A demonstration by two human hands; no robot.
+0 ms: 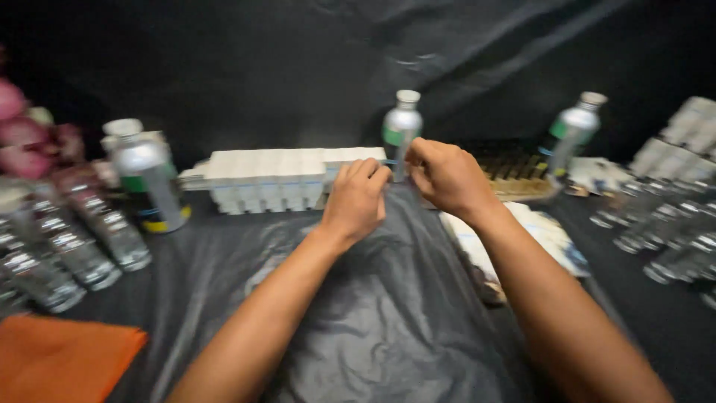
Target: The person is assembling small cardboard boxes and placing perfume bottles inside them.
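Both hands are up at the far middle of the desk, which is covered in crinkly black plastic sheeting. The left hand is curled into a loose fist right at the near right end of a long row of small white boxes, with its fingers folded in; it looks like it's pinching something small, but the blur means I can't tell what, or if there's anything in there at all. The right hand is just beside it, fingers bunched and bent down, close in front of a small silver bottle with a green label; again I can't tell if it's gripping anything. The hands are nearly touching each other. As for progress: the white boxes sit in a tidy line, so that part looks sorted, while plenty is still lying around. There's a bigger silver bottle at far left, clear glass vials lying in a batch on the near left, another pile of vials on the right, and a second green-label bottle far right next to a tray of dark slots. An orange cloth sits in the near left corner, with some printed sheets under the right forearm.
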